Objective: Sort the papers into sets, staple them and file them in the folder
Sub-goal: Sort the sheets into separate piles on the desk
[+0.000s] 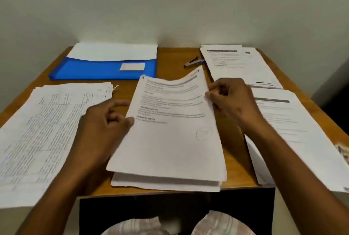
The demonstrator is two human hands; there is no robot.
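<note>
**Two hands on the middle stack of papers**

Two sets of fingers work the same sheet. The right hand [231,99] has its fingers curled, pinching the right edge of the top white printed sheet [170,121], which lifts and bows along its far edge. The left hand [105,121] curls at the sheet's left edge, thumb tip pressed on the paper, forefinger stretched toward the margin; the hand is blurred, so I cannot tell how firmly it grips.

Beneath that sheet sits the thick white stack of papers [166,182], at the middle of the near edge of the wooden brown table [173,61]. Along the left edge spreads a wide pile of densely printed pages with tables [41,131], overhanging the near edge. Toward the far left corner lies the blue plastic folder [98,70], with white sheets showing above its pocket. A small metal stapler with a blue end [193,62] lies near the middle of the far edge. At the far right corner rests another set of printed pages [239,65], and along the right edge a further pile with a dark header bar [287,131].
</note>
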